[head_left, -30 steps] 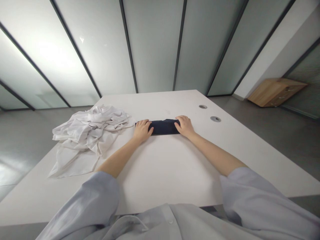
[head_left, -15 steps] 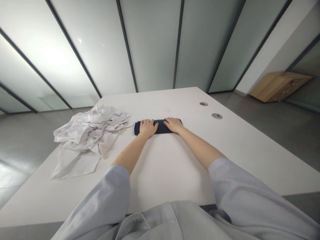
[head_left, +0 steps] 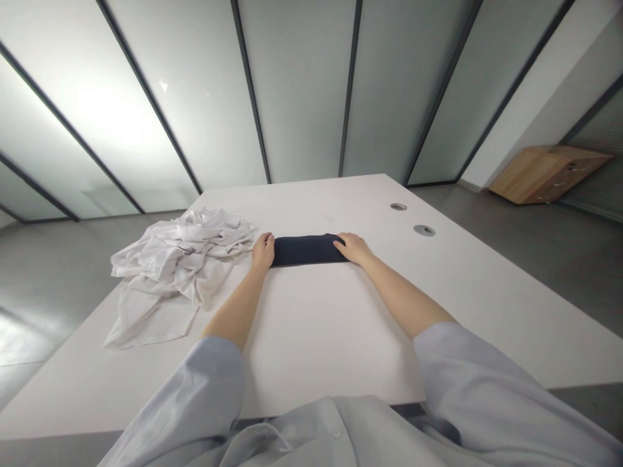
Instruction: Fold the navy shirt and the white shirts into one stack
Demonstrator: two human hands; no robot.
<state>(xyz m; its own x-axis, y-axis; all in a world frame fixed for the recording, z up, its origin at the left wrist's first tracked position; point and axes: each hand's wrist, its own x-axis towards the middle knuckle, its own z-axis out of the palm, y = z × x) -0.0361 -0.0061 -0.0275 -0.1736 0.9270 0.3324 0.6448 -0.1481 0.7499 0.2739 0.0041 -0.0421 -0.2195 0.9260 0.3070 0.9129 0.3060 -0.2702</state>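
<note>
A dark navy folded cloth (head_left: pixel 306 250) lies as a flat, narrow strip across the white table, its long side running left to right. At its left end, my left hand (head_left: pixel 264 250) is closed around the edge, fingers bent. My right hand (head_left: pixel 355 248) grips the opposite end, with the thumb over the top of the fabric and the other fingers along the far right corner. Exactly how the fingertips sit under the cloth is hidden.
A heap of crumpled white cloth (head_left: pixel 180 259) covers the left part of the table (head_left: pixel 331 337). Two round grommets (head_left: pixel 424 231) are set into the tabletop at the right. Frosted glass panels (head_left: pixel 302 91) stand behind, and a wooden cabinet (head_left: pixel 528 175) is at the far right.
Both hands lay flat on top of the navy cloth before. They have slid outward to its two ends, and more of its smooth middle shows.
</note>
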